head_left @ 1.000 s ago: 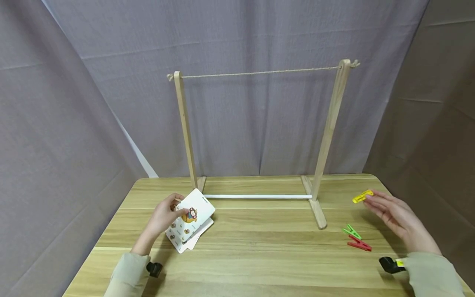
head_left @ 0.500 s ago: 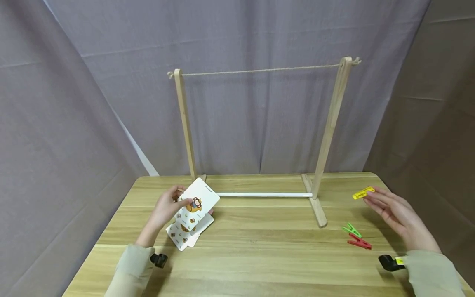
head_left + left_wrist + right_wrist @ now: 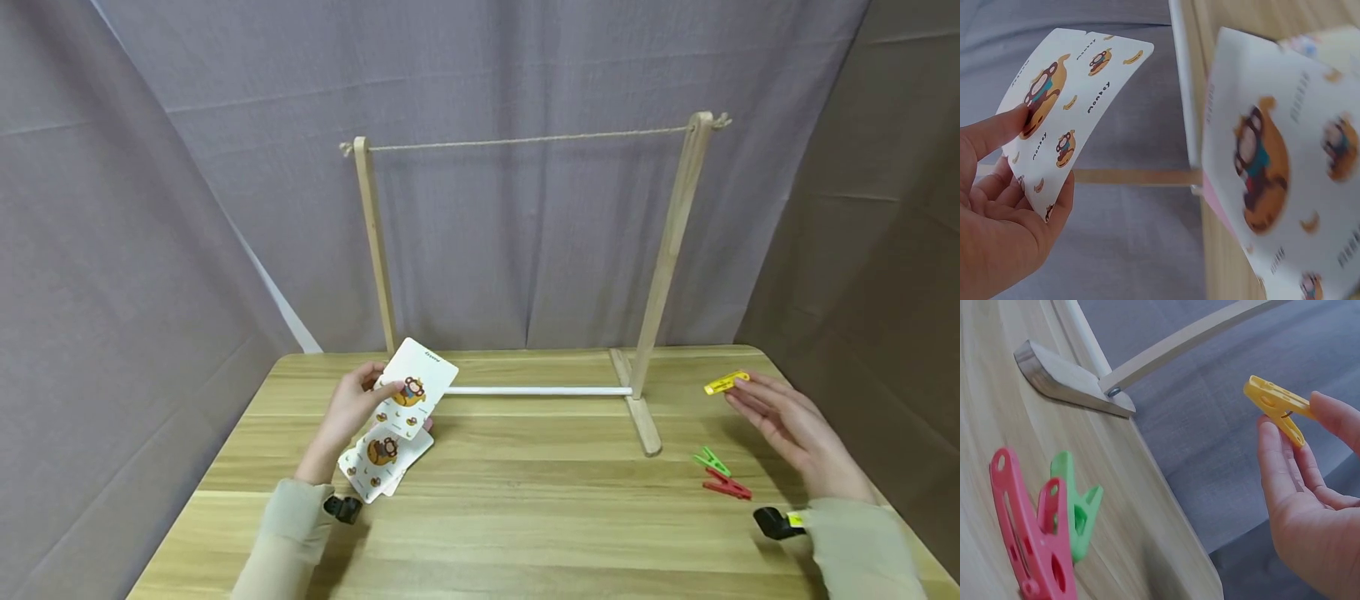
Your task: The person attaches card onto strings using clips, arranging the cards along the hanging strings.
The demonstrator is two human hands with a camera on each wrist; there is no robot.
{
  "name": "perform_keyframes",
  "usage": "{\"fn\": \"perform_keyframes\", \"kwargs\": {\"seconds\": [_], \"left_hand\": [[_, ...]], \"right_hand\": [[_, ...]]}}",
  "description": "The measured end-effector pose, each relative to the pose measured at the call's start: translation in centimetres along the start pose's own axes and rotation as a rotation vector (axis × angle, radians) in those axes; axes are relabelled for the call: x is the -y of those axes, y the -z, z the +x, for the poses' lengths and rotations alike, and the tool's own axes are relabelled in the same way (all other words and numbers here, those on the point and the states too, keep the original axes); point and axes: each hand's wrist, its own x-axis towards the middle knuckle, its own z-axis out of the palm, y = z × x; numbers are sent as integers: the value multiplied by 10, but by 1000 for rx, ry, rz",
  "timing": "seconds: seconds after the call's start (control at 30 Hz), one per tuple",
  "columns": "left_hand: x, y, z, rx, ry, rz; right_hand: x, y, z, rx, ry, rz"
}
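Observation:
Between thumb and fingers, my left hand pinches a white card printed with a monkey and bananas. In the left wrist view the held card is lifted off the table and bends slightly. Below it lies a small pile of similar cards, partly covered by the held one in the head view. My right hand pinches a yellow clothespin above the table's right side. The right wrist view shows that clothespin between thumb and fingertips. A green clothespin and a red clothespin lie below that hand.
A wooden stand fills the back of the table, with a left post and a right post. A rope is strung between their tops, and a white rod joins them near the base. Grey curtains surround the table.
My left hand has raised the card from the pile and moved it up and to the right, uncovering more of the cards below. My right hand with the yellow clothespin has shifted slightly left.

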Motion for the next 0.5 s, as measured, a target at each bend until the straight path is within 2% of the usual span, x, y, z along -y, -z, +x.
{"fn": "perform_keyframes", "kwargs": {"seconds": [0.23,0.5], "left_hand": [[-12,-11,9,-42,-4,-116],[-25,-14,17,-64,-18,-261]], "right_hand": [[-6,-2,6,30,11,21],[-7,-3,8,-7,13,5]]}}
